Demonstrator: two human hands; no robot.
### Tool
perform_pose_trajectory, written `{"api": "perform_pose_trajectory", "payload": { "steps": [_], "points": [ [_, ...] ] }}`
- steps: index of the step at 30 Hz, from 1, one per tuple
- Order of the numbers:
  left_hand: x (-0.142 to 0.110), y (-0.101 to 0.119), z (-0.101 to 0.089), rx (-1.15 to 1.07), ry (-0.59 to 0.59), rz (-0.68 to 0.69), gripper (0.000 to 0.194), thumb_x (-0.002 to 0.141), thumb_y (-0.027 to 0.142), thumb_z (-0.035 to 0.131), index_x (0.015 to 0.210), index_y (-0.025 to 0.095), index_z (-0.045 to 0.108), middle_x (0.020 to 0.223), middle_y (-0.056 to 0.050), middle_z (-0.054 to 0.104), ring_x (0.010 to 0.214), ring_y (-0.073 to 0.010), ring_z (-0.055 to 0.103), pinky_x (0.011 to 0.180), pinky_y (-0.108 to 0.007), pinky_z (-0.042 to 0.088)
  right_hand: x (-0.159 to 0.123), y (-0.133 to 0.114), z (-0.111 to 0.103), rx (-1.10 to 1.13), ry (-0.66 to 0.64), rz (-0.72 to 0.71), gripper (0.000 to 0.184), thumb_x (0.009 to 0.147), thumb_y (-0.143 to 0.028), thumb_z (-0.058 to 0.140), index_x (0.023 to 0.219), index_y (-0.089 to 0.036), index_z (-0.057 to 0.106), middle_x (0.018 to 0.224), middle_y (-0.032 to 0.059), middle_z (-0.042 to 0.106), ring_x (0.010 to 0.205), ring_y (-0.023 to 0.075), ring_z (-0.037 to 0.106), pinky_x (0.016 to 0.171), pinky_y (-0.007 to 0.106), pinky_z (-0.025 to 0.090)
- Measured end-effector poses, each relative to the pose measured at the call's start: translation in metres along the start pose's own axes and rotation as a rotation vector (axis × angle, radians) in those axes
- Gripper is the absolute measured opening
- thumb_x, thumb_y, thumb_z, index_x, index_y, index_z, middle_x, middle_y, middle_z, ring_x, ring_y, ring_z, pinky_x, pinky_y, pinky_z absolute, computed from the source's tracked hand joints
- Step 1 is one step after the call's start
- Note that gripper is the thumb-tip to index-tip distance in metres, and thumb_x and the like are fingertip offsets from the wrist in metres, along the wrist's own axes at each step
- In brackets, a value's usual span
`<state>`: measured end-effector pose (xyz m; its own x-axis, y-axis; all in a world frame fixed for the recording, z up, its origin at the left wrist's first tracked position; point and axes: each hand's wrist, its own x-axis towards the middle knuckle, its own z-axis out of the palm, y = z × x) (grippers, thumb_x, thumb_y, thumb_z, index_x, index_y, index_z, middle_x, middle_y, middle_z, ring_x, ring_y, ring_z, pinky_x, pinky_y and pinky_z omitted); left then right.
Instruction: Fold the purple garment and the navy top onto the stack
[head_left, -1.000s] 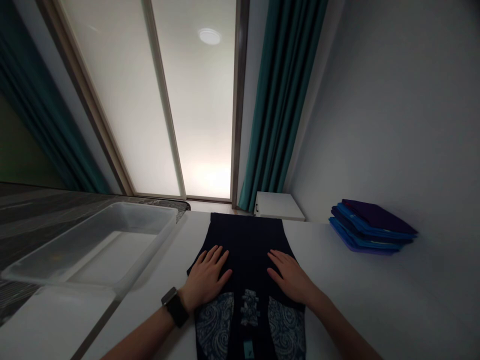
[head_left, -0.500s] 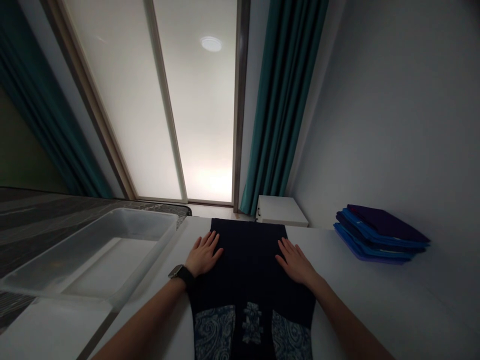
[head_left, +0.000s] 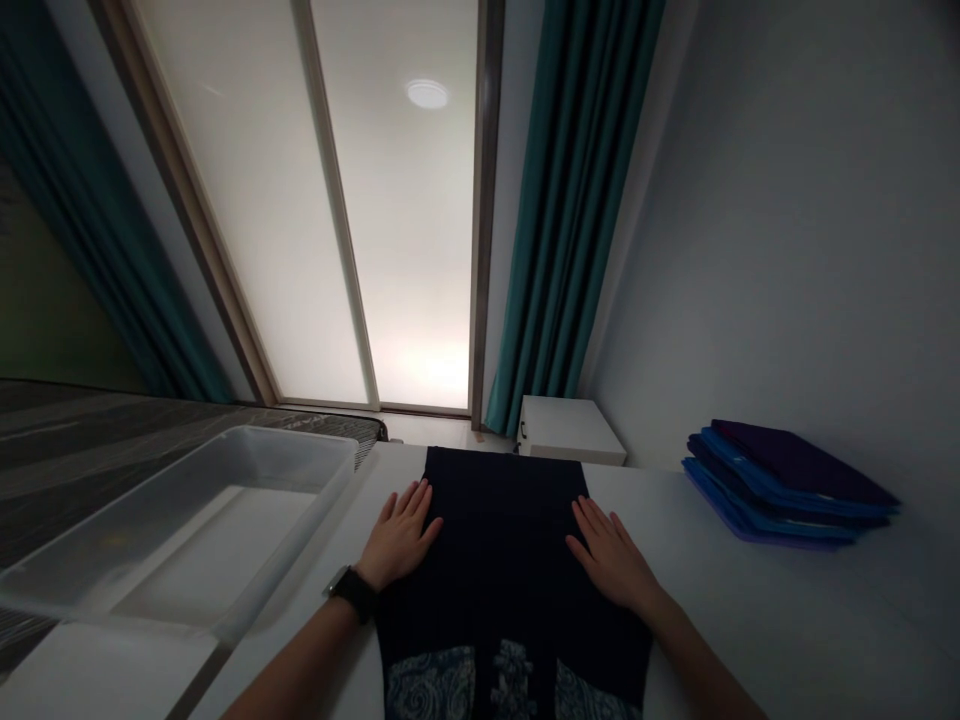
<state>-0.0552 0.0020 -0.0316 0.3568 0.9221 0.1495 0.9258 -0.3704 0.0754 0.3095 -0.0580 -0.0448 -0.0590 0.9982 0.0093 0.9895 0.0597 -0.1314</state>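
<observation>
- Left hand (head_left: 396,540): palm down over the left side edge of the dark garment (head_left: 510,540), fingers straight and loosely spread, thumb turned inward; a watch (head_left: 355,592) encircles the wrist.
- Right hand (head_left: 613,562): palm down over the opposite side edge, fingers extended and slightly parted, thumb pointing inward.
- Forearms: enter from the lower corners and converge forward.
- Garment: spread flat on the white worktop (head_left: 705,610) between the hands, its far edge close to the worktop's far edge, its patterned near part cut off by the frame.
- Left margin: a strip of worktop separates the garment from the translucent bin (head_left: 289,555).
- Right margin: a broader stretch reaches to the folded stack (head_left: 787,480) near the wall.
</observation>
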Motion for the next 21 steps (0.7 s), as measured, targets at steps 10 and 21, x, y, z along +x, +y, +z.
{"api": "perform_pose_trajectory", "payload": {
  "steps": [10, 21],
  "points": [
    [0.013, -0.026, -0.001, -0.215, 0.067, -0.071, 0.051, 0.096, 0.042, 0.035, 0.142, 0.02, 0.045, 0.147, -0.008, 0.046, 0.137, -0.0256, 0.039, 0.111, -0.043, 0.033, 0.009, 0.017, -0.007, 0.087, 0.024, 0.043, 0.063, 0.098, -0.05, 0.022, 0.151, -0.017, 0.03, 0.159, 0.0071, 0.023, 0.146, 0.0205, 0.02, 0.119, 0.042, 0.017],
    [0.076, -0.025, -0.016, -0.227, 0.155, -0.32, 0.033, 0.093, 0.034, 0.04, 0.103, 0.019, 0.067, 0.12, -0.01, 0.062, 0.114, -0.0275, 0.053, 0.097, -0.044, 0.039, 0.065, 0.036, 0.003, 0.185, 0.286, 0.123, 0.047, 0.092, -0.038, 0.031, 0.124, -0.02, 0.06, 0.134, 0.0081, 0.058, 0.126, 0.0232, 0.05, 0.107, 0.04, 0.034]
  ]
}}
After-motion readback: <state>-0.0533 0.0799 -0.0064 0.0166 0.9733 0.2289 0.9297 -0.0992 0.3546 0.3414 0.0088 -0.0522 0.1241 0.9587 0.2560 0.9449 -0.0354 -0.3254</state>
